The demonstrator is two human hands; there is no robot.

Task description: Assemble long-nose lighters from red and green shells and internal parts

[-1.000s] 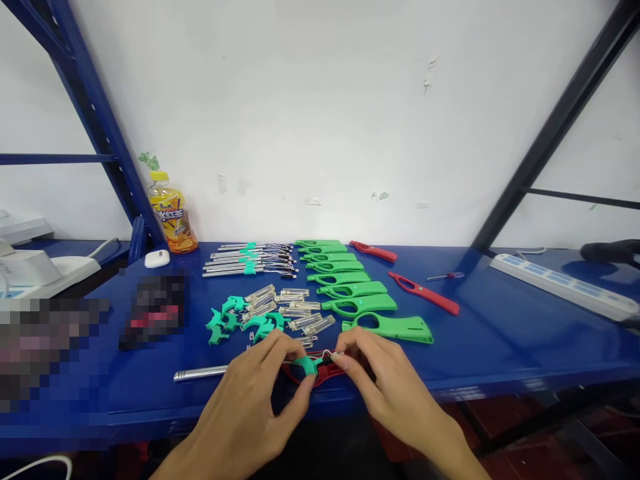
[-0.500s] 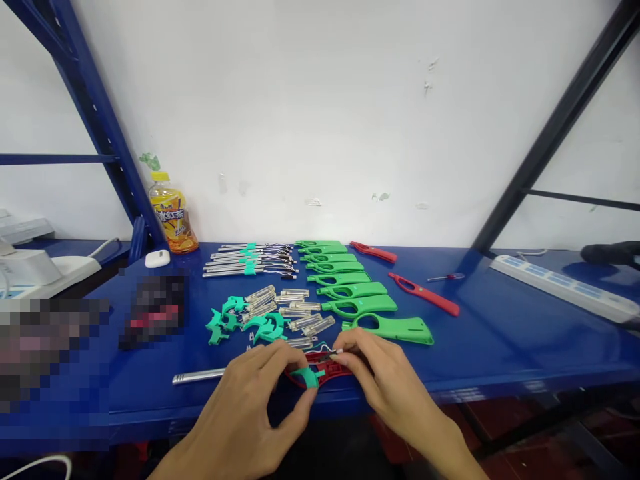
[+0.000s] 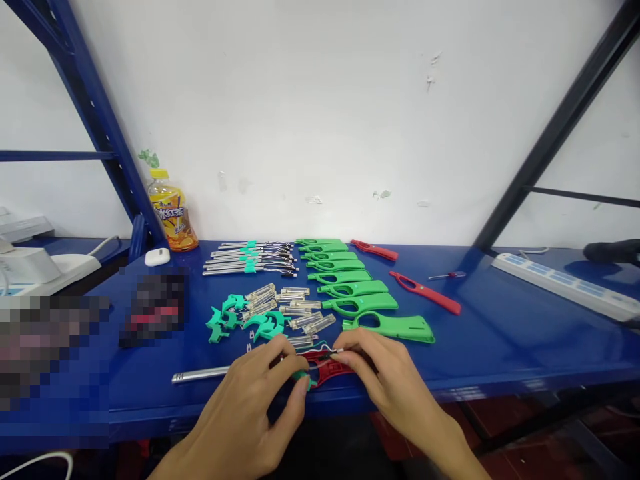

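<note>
Trigger (image 3: 313, 384) now more hidden behind my left hand (image 3: 255, 393)!
Left fingers' hold, I can't tell; right hand (image 3: 387, 370) pinches wiring (image 3: 327, 347) over red shell (image 3: 341, 369), fitting looks unfinished.

To the right of my right hand (image 3: 395, 383), the bench (image 3: 500, 333) lies open as far as the power strip (image 3: 565, 285), a wide path. Straight ahead, clear plastic tanks (image 3: 306, 321), teal trigger pieces (image 3: 259, 331) and a column of green lighter shells (image 3: 400, 327) block me. Left of my left hand (image 3: 253, 397), a metal lighter rod (image 3: 200, 375) crosses the way, with bare bench just behind it.
</note>
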